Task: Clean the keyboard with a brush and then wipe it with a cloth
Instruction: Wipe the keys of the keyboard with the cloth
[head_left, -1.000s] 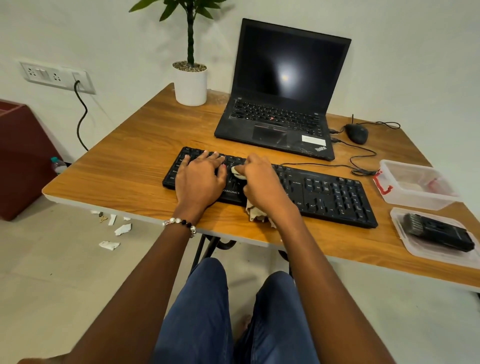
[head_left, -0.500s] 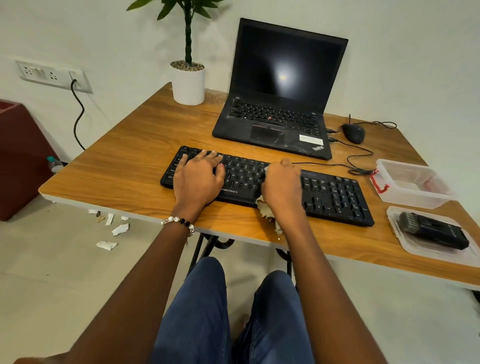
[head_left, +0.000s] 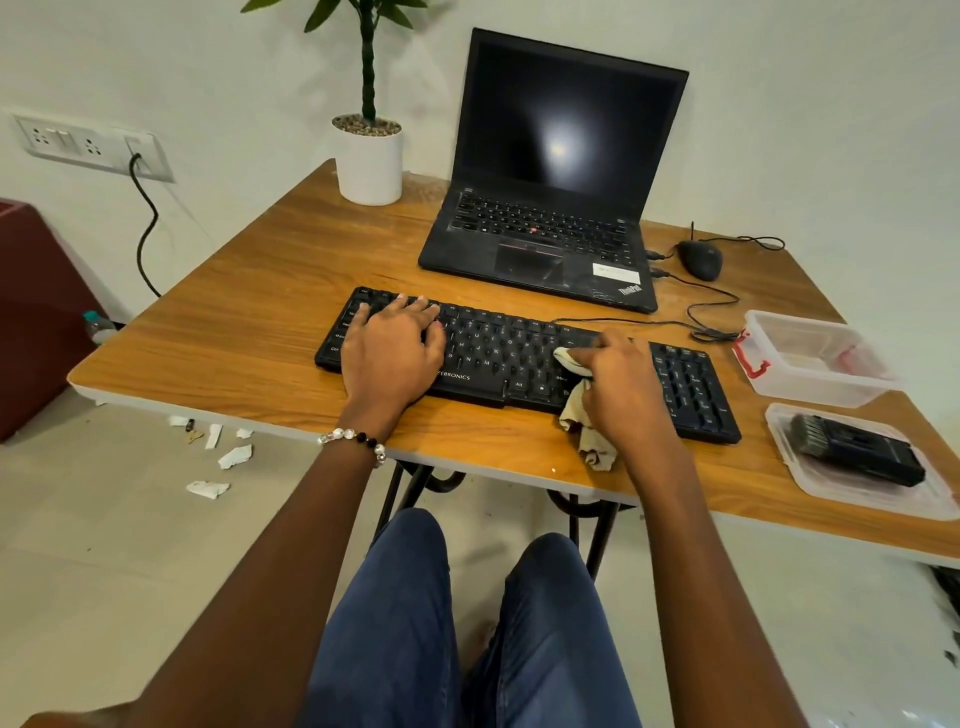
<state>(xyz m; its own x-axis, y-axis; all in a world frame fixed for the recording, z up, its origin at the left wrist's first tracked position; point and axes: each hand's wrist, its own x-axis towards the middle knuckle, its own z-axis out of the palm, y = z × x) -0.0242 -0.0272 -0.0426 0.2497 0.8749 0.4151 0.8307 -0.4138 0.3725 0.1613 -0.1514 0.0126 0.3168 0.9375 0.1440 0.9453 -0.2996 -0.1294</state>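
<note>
Currently, head view only: my left hand (head_left: 392, 353) lies flat on the left end of the black keyboard (head_left: 498, 353), fingers straight and spread over the keys, holding nothing, just pressing down. My right hand (head_left: 621, 387) sits over the right-centre of the keyboard, fingers curled round a beige cloth (head_left: 584, 415). One fold of the cloth pokes out at my fingertips and touches the keys; the rest hangs out under my palm, over the keyboard's near edge and onto the wooden table (head_left: 234, 343). Keyboard lies across the table's near-middle, angled slightly, numpad end to my right, its cable running off toward the laptop (head_left: 550, 171). Laptop stands open behind the keyboard, screen dark. Black mouse (head_left: 701, 260) to the laptop's right, wired. Brush (head_left: 857, 449), black, lies in a clear plastic lid (head_left: 810, 483) at the table's right near edge, well apart from both hands. Clear plastic box (head_left: 810, 358) with a red latch just behind the lid. White pot with a plant (head_left: 369, 156) at the far left corner, beside the laptop. Beaded bracelet (head_left: 353, 439) on my left wrist. Paper scraps (head_left: 221, 452) on the floor under the table's left edge. Wall socket plate (head_left: 88, 145) to the left with a black cord plugged in.
</note>
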